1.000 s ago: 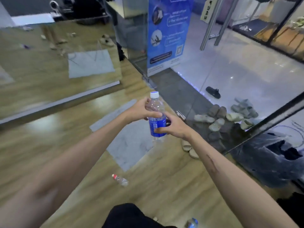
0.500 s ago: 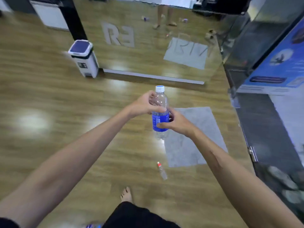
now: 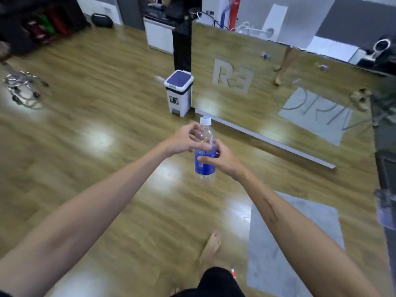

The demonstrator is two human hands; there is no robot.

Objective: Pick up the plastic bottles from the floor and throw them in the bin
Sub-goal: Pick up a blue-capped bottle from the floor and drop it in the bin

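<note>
I hold a clear plastic bottle with a blue label and a white cap upright in front of me, above the wooden floor. My right hand grips it round the label. My left hand curls round its clear upper part, just below the neck. The bin, white with a dark blue lid that is closed, stands on the floor beyond the bottle, against the end of a mirror wall. A small bottle with a red cap lies by my leg at the bottom edge, mostly hidden.
A floor-level mirror wall runs from the bin to the right. A grey mat lies on the floor to my lower right, beside my bare foot. A coil of cables lies far left, and white cabinets stand at the back.
The view has swung left, away from the glass door and the sandals, so the bin now stands straight ahead and closer. Both hands have kept hold of the bottle.
</note>
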